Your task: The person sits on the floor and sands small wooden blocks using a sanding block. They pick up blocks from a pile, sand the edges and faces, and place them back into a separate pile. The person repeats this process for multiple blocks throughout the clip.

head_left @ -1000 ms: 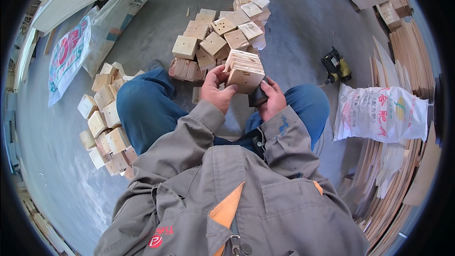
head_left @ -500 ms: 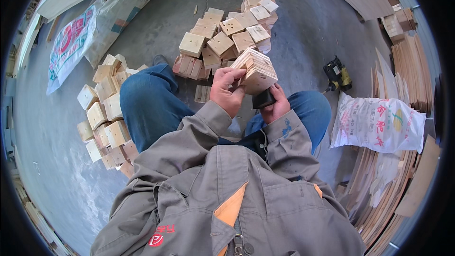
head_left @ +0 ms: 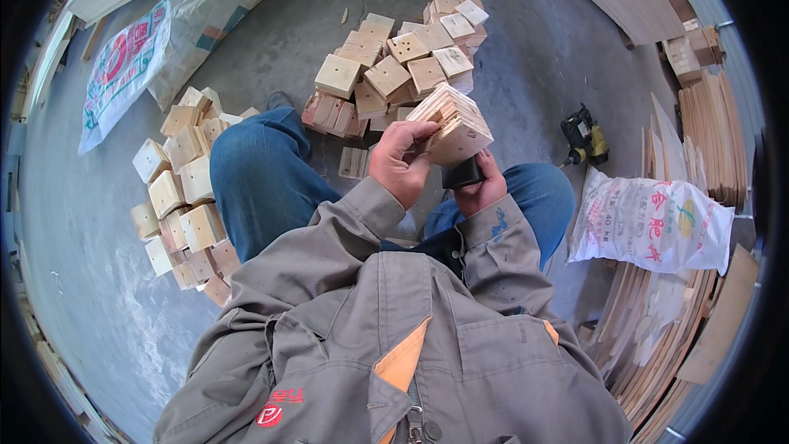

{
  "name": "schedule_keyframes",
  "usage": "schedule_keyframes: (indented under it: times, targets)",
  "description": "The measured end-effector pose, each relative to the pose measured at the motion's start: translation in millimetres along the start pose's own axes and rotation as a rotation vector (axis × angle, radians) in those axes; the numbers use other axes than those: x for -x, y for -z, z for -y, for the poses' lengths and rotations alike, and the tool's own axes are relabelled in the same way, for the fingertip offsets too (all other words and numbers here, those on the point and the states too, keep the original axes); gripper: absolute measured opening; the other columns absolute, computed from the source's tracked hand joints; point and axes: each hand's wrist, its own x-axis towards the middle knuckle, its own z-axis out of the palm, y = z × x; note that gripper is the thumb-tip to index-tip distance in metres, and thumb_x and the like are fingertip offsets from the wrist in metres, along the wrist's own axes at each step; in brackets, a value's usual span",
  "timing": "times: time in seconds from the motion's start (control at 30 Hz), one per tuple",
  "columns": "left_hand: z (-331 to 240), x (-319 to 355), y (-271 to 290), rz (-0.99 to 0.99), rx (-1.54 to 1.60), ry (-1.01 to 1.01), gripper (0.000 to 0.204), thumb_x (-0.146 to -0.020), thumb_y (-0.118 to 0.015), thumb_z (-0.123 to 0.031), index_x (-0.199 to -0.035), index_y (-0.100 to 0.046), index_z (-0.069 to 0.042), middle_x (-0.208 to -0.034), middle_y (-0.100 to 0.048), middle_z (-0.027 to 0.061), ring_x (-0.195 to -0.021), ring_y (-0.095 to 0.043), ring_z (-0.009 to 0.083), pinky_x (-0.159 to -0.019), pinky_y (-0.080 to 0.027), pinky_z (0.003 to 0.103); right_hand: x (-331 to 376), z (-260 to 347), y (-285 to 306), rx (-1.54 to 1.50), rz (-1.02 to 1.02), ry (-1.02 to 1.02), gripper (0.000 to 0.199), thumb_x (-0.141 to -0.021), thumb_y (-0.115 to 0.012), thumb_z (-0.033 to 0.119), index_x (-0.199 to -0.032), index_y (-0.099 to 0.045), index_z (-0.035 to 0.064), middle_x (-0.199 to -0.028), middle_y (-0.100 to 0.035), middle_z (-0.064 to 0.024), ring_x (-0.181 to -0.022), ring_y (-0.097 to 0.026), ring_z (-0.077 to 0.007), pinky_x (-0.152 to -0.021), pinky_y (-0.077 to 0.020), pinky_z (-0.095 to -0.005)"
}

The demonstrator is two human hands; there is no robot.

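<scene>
A: What packaging lies around you?

B: A white woven sack (head_left: 653,222) with red, green and yellow print slumps on the floor at your right, beside stacked thin boards (head_left: 715,140). A second printed sack (head_left: 123,70), red and green on white, lies flat at upper left, with a clear plastic bag (head_left: 222,12) just beside it.

A: And your hands?

B: Your left hand (head_left: 403,166) is curled around the stack of wooden squares (head_left: 454,126) above your knees. Your right hand (head_left: 481,189) is closed on a small black object (head_left: 463,173) under the stack.

A: Any change?

B: The stack sits a little more tilted than half a second ago; both hands keep their hold.
</scene>
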Motion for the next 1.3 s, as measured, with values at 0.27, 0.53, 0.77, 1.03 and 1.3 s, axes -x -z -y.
schedule_keyframes:
  times: [0.27,0.53,0.77,1.03,1.3]
  targets:
    - [-10.6,-7.1,12.4,0.031,-0.354,-0.132,0.051,-0.077,-0.075,0.010,-0.126,-0.075,-0.007,-0.114,-0.075,0.0111,-0.123,-0.066,0.0310,-0.107,-0.054,0.041,-1.0,0.8,3.0,-0.021,0.017,-0.023,0.050,-0.107,-0.055,0.027,-0.154,-0.051,0.0108,-0.141,-0.068,-0.0101,-0.118,-0.070,-0.0270,-0.085,-0.0634,-0.0350]
    - [0.5,-8.4,16.0,0.076,-0.325,-0.143,0.059,-0.077,-0.077,0.010,-0.132,-0.074,-0.009,-0.124,-0.075,0.0084,-0.141,-0.055,0.0289,-0.120,-0.044,0.042,1.2,0.9,2.0,-0.016,-0.009,-0.037,0.050,-0.107,-0.055,0.028,-0.154,-0.051,0.0115,-0.140,-0.068,-0.0093,-0.117,-0.070,-0.0280,-0.086,-0.0636,-0.0391]
    - [11.5,-8.5,9.9,0.067,0.079,0.013,0.054,-0.078,-0.072,0.013,-0.128,-0.073,-0.005,-0.148,-0.058,0.0197,-0.135,-0.063,0.0269,-0.110,-0.055,0.037,-1.2,-1.6,5.0,-0.034,0.019,-0.040,0.052,-0.107,-0.055,0.030,-0.154,-0.051,0.0093,-0.143,-0.067,-0.0123,-0.123,-0.069,-0.0311,-0.098,-0.0608,-0.0445]
    - [-2.1,-9.4,11.5,0.022,-0.065,-0.094,0.071,-0.076,-0.076,0.008,-0.144,-0.060,-0.005,-0.151,-0.052,0.0158,-0.138,-0.059,0.0294,-0.114,-0.054,0.040,-1.6,-3.1,5.7,-0.069,0.068,-0.045,0.055,-0.107,-0.054,0.032,-0.157,-0.049,0.0088,-0.146,-0.065,-0.0143,-0.128,-0.066,-0.0338,-0.105,-0.0570,-0.0490]
    - [5.8,-13.9,13.8,0.057,0.027,0.071,0.097,-0.071,-0.085,-0.002,-0.159,-0.042,0.001,-0.153,-0.052,0.0208,-0.143,-0.055,0.0315,-0.116,-0.053,0.042,2.1,-0.6,1.8,-0.067,0.060,-0.057,0.059,-0.105,-0.055,0.034,-0.158,-0.048,0.0100,-0.151,-0.061,-0.0149,-0.133,-0.063,-0.0378,-0.107,-0.0540,-0.0570]
